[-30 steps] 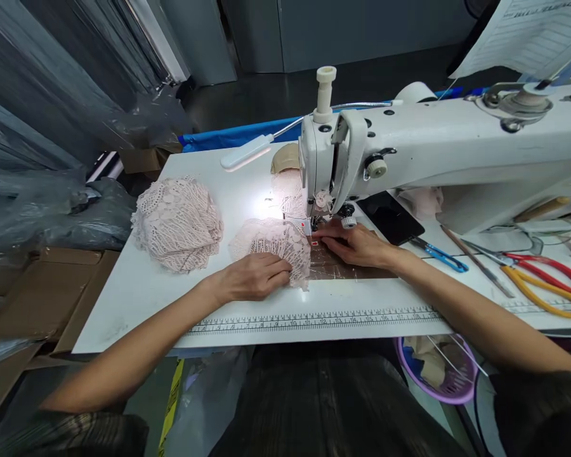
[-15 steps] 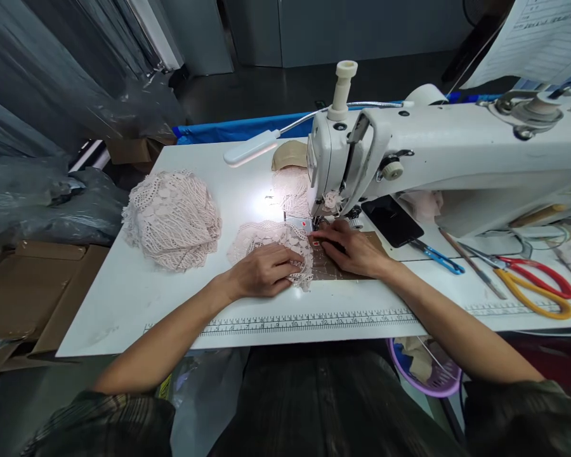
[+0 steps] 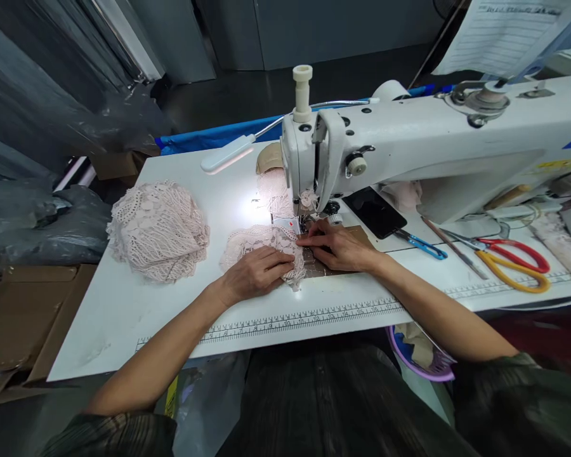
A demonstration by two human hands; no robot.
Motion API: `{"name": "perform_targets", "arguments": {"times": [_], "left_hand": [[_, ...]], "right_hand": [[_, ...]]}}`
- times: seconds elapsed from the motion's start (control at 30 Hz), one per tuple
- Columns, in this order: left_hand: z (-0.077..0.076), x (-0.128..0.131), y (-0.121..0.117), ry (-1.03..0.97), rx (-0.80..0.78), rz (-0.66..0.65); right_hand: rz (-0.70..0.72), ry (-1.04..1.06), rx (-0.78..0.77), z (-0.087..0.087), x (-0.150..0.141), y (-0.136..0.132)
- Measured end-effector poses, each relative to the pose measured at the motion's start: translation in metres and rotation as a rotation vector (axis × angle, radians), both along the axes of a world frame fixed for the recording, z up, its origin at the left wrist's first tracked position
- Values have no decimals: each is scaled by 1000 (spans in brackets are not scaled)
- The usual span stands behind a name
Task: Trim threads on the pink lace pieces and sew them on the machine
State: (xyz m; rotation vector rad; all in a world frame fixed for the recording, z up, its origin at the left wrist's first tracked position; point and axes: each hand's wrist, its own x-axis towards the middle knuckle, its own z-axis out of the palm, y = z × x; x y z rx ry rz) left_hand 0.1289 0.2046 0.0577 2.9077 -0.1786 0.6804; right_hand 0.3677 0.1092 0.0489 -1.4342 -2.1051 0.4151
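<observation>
A pale pink lace piece lies in front of the sewing machine's needle area, its inner edge beside the presser foot. Over its near part my left hand presses down, fingers bent and close together; the thumb is mostly hidden. Close to the foot, my right hand pinches the lace's right edge between thumb and forefinger, its other fingers folded under. Beneath that hand is a brown plate. Behind the foot, more pink lace joins a beige cup-shaped piece.
A lace pile sits to the left. The white sewing machine and its lamp stand over the work. On the right lie a phone, blue-handled snippers and scissors. A purple basket is below the table edge.
The view has swung, so the machine and table appear further left and slightly turned. My hands stay on the lace by the foot, with little movement between them.
</observation>
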Motion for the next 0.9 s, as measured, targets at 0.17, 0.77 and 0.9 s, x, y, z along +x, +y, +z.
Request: {"name": "perform_targets", "arguments": {"times": [0.17,0.77,0.9], "left_hand": [[1,3,-4,-110,-187,97],[8,4,-5,-2,76,30],[8,3,-7,-80,100,4]], "right_hand": [[94,114,-30,14,-5,-11],[62,88,62,4,-2,-12],[50,-49,152,-4,-3,-8]]}}
